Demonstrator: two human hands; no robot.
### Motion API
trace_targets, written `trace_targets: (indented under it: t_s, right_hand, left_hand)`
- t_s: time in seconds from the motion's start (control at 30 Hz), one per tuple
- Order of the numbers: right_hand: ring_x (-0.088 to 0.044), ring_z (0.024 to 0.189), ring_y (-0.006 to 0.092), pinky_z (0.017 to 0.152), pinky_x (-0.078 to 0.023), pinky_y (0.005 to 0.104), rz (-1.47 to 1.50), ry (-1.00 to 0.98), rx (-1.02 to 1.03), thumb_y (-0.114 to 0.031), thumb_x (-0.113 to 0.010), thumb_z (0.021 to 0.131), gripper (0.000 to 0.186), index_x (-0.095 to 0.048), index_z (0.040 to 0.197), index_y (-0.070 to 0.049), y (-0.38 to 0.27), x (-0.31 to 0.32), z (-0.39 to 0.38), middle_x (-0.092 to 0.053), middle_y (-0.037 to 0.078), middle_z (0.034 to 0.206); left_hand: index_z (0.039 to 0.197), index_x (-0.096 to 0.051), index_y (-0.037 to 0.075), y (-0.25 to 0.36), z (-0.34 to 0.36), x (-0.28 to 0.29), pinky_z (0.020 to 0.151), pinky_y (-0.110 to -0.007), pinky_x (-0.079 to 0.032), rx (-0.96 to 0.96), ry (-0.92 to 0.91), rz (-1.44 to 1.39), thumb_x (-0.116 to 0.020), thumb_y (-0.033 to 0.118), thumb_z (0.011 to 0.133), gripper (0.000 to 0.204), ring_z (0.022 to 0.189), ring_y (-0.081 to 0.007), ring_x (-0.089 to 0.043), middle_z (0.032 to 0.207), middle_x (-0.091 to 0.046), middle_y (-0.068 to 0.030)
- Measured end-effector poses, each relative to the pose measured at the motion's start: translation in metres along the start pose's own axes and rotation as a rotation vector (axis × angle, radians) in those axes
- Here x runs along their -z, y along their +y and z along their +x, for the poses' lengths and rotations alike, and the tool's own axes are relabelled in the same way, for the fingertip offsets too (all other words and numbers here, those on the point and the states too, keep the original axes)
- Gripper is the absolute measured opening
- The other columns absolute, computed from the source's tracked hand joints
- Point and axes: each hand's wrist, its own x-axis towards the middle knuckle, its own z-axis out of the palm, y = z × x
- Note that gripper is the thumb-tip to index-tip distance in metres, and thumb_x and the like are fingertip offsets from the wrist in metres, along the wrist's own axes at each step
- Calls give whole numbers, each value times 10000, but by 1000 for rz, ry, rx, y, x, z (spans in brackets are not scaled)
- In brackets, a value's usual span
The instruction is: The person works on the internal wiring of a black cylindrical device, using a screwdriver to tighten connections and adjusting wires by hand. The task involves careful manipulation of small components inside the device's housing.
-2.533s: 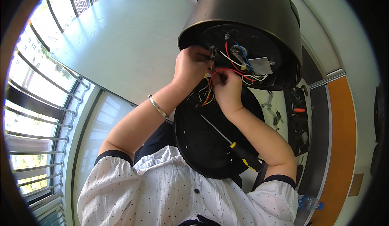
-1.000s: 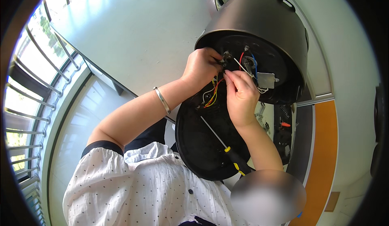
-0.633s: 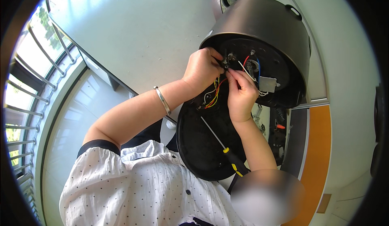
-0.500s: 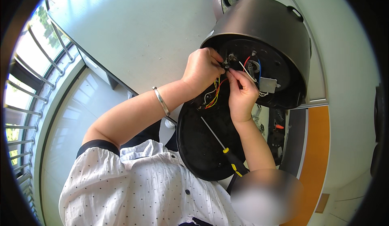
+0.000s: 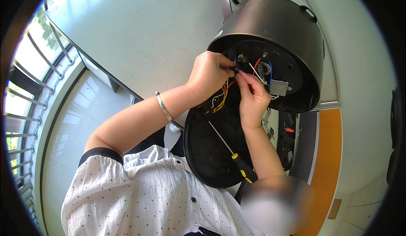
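A brown electric cooker (image 5: pixel 275 20) lies on its side with its underside facing me, showing red, blue and white wires and a grey metal box (image 5: pixel 279 88). In front of that underside, my left hand (image 5: pixel 209 75) pinches a small dark part (image 5: pixel 235 69) between thumb and fingers. My right hand (image 5: pixel 254 102) is closed at the same part from below, its fingertips pressed together. Exactly what the part is stays too small to make out. Below the hands hangs the round black bottom cover (image 5: pixel 203 151), joined by yellow, red and white wires (image 5: pixel 222 102). A black-and-yellow screwdriver (image 5: pixel 242 167) rests across it.
The cooker stands on a pale table (image 5: pixel 139 33). A tray of loose small parts (image 5: pixel 288 134), one of them orange-red, sits right of my right forearm. Beyond it runs an orange panel (image 5: pixel 327 151). A barred window (image 5: pixel 34 66) is at the left.
The small dark part now shows between the fingertips of both hands, drawn slightly toward me. The hands have otherwise barely moved, and the view has shifted a little.
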Motion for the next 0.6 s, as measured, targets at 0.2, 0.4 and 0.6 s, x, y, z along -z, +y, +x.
trace_targets:
  t_s: [0.2, 0.4, 0.6]
  right_hand:
    - [-596, 804, 94, 741, -474, 207, -2, 11, 1, 11, -657, 809, 139, -678, 946, 10, -4, 0, -3, -665, 62, 904]
    - [-536, 698, 39, 615, -422, 162, 69, 65, -30, -9, -655, 823, 147, -688, 966, -13, -1, -2, -5, -652, 9, 847]
    - [-406, 558, 10, 493, -310, 155, 79, 84, -82, -34, -663, 827, 142, -694, 965, -24, 1, -2, -7, -580, -52, 708]
  left_hand:
    - [893, -678, -57, 2, -3, 2, 619, -257, -509, -23, 6, 6, -676, -8, 715, 184, 666, -115, -625, 760, -675, -114]
    - [869, -676, -61, 8, -5, 2, 635, -258, -513, -28, 1, 3, -667, 0, 722, 159, 688, -126, -635, 756, -674, -112]
    - [870, -673, -56, 9, -8, 3, 653, -259, -517, -16, -24, -20, -670, -6, 728, 150, 701, -129, -640, 773, -679, -112]
